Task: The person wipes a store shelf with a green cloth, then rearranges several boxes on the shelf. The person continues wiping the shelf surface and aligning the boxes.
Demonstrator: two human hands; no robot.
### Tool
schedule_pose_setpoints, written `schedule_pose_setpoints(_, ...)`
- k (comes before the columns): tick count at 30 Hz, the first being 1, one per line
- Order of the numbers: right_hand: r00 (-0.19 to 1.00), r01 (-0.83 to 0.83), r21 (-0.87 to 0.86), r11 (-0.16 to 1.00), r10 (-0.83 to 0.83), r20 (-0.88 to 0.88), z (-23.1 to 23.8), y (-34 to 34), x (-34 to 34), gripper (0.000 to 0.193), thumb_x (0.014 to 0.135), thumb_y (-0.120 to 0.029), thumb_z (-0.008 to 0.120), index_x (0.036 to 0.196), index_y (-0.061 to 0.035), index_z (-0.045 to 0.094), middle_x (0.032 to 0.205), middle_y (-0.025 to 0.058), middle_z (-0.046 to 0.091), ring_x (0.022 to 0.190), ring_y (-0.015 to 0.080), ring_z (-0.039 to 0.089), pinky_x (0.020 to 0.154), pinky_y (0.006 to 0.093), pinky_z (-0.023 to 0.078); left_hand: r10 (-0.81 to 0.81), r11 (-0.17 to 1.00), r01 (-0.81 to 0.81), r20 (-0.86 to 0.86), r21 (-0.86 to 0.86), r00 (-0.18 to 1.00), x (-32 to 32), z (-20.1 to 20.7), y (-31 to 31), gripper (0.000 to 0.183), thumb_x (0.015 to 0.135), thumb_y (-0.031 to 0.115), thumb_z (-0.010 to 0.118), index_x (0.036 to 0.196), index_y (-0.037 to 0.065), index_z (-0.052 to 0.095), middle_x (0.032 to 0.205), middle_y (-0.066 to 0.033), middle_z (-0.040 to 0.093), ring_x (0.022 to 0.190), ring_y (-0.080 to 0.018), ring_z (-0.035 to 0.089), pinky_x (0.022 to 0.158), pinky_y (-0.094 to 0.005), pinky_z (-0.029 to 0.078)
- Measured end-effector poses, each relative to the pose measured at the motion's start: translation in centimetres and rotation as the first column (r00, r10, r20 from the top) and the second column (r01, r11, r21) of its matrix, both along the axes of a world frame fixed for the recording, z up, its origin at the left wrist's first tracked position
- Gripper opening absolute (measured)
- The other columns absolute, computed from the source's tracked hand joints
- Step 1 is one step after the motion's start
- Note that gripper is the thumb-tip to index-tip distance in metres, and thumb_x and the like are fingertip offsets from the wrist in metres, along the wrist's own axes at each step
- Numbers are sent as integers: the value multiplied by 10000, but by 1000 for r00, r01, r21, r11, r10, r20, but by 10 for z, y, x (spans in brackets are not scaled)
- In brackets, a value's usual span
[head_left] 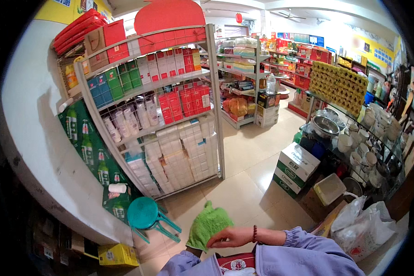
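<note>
A fuzzy bright green cloth (210, 224), perhaps a mitt, covers my left hand at the lower middle. Only a strip of my left wrist shows below it, so those fingers are hidden. My right hand (231, 237) reaches across from the right, its curled fingers closed on the cloth's lower right edge. A dark red bead bracelet (255, 233) circles my right wrist. Both arms have light purple sleeves (303, 246).
A teal stool (143, 213) stands left of my hands. Behind it, a metal shelf rack (220, 138) holds boxes and bottles. To the right are a white-green carton (295, 168), plastic bags (364, 227), metal bowls (325, 125), cups and egg trays (338, 87). A yellow box (117, 255) sits lower left.
</note>
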State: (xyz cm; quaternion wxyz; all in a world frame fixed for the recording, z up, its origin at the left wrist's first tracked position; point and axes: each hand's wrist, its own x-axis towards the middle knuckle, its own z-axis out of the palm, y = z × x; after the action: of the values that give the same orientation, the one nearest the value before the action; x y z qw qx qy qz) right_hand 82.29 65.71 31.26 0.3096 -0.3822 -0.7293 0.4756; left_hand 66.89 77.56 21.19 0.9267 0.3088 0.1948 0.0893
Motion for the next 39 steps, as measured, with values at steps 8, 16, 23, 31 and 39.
schedule_pose_setpoints(8,809,405,-480,778,-550,-207,-29,46,130,361,997,-331,465,1224,-74,579,1075,51,660,956,117,612,820,279,498,-18,987,26,-55,158,998,96,35,128,642,900,462,510,1437,154,341,1432,-114,394,1311,-303,378,1084,-476,311)
schedule_pose_setpoints(16,626,513,-589,625,-741,-242,-80,65,270,353,991,-341,473,1211,-90,586,1042,44,672,909,114,622,785,271,497,-49,932,104,-166,346,985,237,10,181,641,888,432,546,1434,156,355,1432,-129,392,1318,-321,362,1090,-472,300)
schedule_pose_setpoints(23,521,508,-581,637,-763,-382,-57,96,435,394,991,-367,457,1241,-80,559,1073,72,659,936,140,628,795,274,501,92,508,68,-133,859,987,415,86,230,643,877,406,577,1431,158,367,1431,-143,389,1325,-337,348,1095,-468,290)
schedule_pose_setpoints(31,86,50,-595,802,-597,-798,-38,196,545,690,936,-639,309,1390,-130,412,1408,82,431,1246,219,449,1009,433,388,-144,-600,-51,-45,798,989,605,139,229,647,864,375,614,1427,160,380,1431,-159,387,1332,-355,333,1102,-464,278)
schedule_pose_setpoints(39,96,348,-606,716,-670,-736,-82,240,659,521,971,-263,493,1445,-112,338,1431,73,430,1252,195,476,1045,352,398,-402,-108,56,-95,993,911,722,109,312,603,901,324,592,1433,139,376,1438,-192,372,1345,-366,315,1115,-444,249)
